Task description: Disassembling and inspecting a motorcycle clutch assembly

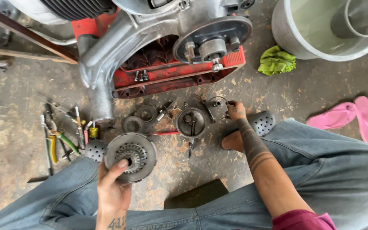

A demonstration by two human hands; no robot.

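On the stained concrete floor (13,106), seen from the head camera, the person sits with knees apart before an engine (150,38) resting on a red stand (179,76).

The left hand (113,189) grasps a round clutch pack (130,156), fingers under it and the thumb pressed on its toothed centre hub, holding it face-up above the left knee. The right hand (236,110) reaches out to the floor, its fingertips pinched on a thin wire ring (218,107) that lies just beside a shallow round cover (191,122) with small parts in it. 2 smaller rings (139,118) lie left of that cover, near the engine casing's leg. Pliers and screwdrivers (64,136) are spread by the left knee.

My reading is that this is a sorting or reassembly step: the pack is held ready while the right hand picks out the next small piece. The next move, as I judge it, calls for lifting the ring clear of the nearby parts without snagging it, then bringing it to the pack and seating it squarely, with the left hand keeping the pack level.

Further off sit a green rag (276,61), a grey bucket (290,38) and pink flip-flops (354,117).
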